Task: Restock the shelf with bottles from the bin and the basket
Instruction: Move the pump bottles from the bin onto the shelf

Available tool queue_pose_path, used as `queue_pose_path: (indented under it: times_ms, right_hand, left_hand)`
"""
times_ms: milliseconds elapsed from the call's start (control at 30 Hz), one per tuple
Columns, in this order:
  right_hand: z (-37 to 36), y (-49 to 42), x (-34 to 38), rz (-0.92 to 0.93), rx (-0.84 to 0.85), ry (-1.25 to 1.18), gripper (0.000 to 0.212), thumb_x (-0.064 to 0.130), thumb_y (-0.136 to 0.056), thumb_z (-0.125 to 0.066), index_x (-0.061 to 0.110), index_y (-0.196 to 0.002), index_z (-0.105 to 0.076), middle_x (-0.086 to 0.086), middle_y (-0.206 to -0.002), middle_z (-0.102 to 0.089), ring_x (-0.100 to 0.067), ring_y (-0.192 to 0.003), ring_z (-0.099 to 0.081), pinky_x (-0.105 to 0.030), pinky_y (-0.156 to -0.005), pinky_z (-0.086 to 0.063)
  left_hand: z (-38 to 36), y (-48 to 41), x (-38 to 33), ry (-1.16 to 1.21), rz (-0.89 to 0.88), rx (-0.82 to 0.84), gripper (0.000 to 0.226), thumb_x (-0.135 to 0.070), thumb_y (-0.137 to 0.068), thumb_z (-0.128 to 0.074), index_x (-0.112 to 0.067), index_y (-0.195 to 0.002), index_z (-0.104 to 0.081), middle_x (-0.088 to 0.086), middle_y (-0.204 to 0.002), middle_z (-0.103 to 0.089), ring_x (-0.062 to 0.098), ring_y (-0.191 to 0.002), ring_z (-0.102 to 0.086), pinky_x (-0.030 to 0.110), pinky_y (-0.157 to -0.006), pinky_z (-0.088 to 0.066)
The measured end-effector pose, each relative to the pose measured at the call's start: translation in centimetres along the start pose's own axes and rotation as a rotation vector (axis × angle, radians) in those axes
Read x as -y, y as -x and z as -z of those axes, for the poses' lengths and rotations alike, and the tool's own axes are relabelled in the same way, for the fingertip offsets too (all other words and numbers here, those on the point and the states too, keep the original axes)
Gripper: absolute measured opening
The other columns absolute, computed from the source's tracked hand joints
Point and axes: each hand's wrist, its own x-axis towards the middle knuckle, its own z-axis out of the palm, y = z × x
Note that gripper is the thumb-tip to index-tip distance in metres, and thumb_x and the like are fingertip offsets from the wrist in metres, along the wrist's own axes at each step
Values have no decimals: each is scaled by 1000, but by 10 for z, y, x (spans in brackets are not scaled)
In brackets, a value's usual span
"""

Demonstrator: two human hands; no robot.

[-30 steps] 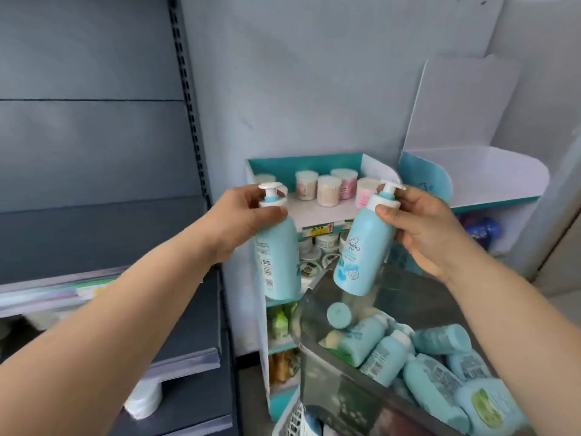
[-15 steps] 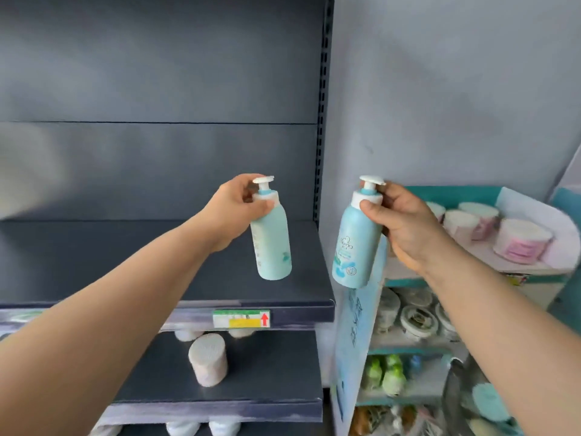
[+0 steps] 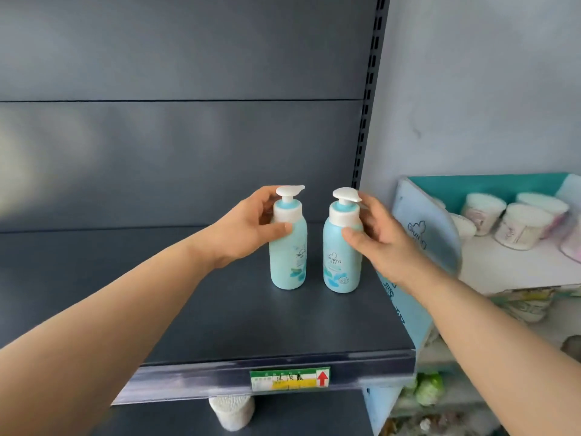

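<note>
Two pale blue pump bottles with white pump heads stand upright side by side on the dark grey shelf (image 3: pixel 220 322), near its right end. My left hand (image 3: pixel 248 228) grips the left bottle (image 3: pixel 289 262) around its neck and shoulder. The right bottle (image 3: pixel 341 265) is held at its collar by my right hand (image 3: pixel 377 240), thumb in front and fingers behind. Both bottle bases rest on the shelf board. The bin and the basket are out of view.
The shelf's back panel rises behind the bottles, with a slotted upright (image 3: pixel 366 121) at the right. A cardboard display stand (image 3: pixel 421 234) with white tubs (image 3: pixel 522 225) sits to the right. A price label (image 3: pixel 289 379) marks the shelf edge; a white roll (image 3: pixel 231 412) stands below.
Both hands carried the bottles from above the bin leftward to the shelf and lowered them; the bottles now stand on the shelf board instead of hanging in the air.
</note>
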Motion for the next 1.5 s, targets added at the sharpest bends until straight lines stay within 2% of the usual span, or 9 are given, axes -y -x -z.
queue_pose_path:
  times_ms: [67,133,300,433,567,800,900,1000,1500]
  right_hand:
    - [-7,5,-12,-102,-8,188,74,41,-69,-77,43,-129,-34,20,-125,-54,-1,-114,-54,-29,-96,-45]
    - [-10,6,-22,-163,-69,323,86,56,-54,-77,41,-127,-35,17,-122,-54,-7,-111,-56,-37,-94,-49]
    - [1,-17,-29,-153,-82,373,73,28,-73,-79,33,-132,-35,12,-118,-56,-7,-103,-57,-31,-90,-48]
    - [6,-42,-45,-184,-106,314,73,19,-77,-76,29,-135,-34,11,-119,-55,-9,-108,-57,-38,-97,-47]
    - [-1,-58,-61,-225,-153,351,69,23,-76,-76,27,-132,-36,12,-114,-56,-13,-106,-57,-36,-91,-49]
    - [-12,-84,-72,-213,-185,341,70,19,-82,-71,20,-139,-30,3,-130,-55,-17,-117,-55,-35,-98,-45]
    - [-17,-88,-73,-198,-200,380,72,18,-83,-70,19,-141,-28,1,-133,-52,-17,-120,-52,-29,-96,-43]
    - [-20,-90,-74,-204,-210,409,73,17,-82,-71,18,-141,-29,0,-133,-52,-18,-120,-53,-26,-93,-41]
    - [-23,-101,-77,-295,-259,527,66,23,-86,-66,17,-139,-27,-4,-134,-54,-25,-119,-54,-40,-97,-46]
  left_hand:
    - [-10,3,14,-57,50,-20,57,-18,-81,-74,-27,-128,-42,-8,-115,-62,6,-105,-62,30,-92,-52]
    - [-19,7,29,-134,102,-58,61,-26,-74,-80,-27,-122,-42,-10,-110,-62,6,-101,-62,32,-90,-53]
    - [-16,-6,44,-204,105,-75,58,-28,-74,-79,-27,-118,-41,-11,-105,-62,7,-96,-63,30,-85,-54]
    - [-8,-28,56,-186,116,-90,60,-19,-78,-73,-28,-124,-35,-10,-109,-59,11,-104,-60,33,-90,-53]
    - [-12,-44,74,-252,131,-115,66,-23,-79,-73,-25,-131,-32,-10,-117,-56,8,-108,-56,31,-95,-49]
    - [-11,-70,88,-224,164,-129,65,-18,-85,-68,-19,-136,-29,-4,-136,-51,12,-122,-51,29,-102,-43]
    - [-19,-75,88,-216,174,-171,71,-28,-79,-74,-22,-134,-31,-10,-126,-54,8,-112,-54,27,-95,-45]
    - [-27,-79,86,-299,183,-251,61,-31,-79,-74,-18,-126,-37,-6,-118,-56,11,-103,-54,24,-84,-43]
    - [-27,-91,88,-381,262,-281,49,-29,-88,-64,-11,-125,-37,5,-128,-54,21,-114,-54,25,-81,-42]
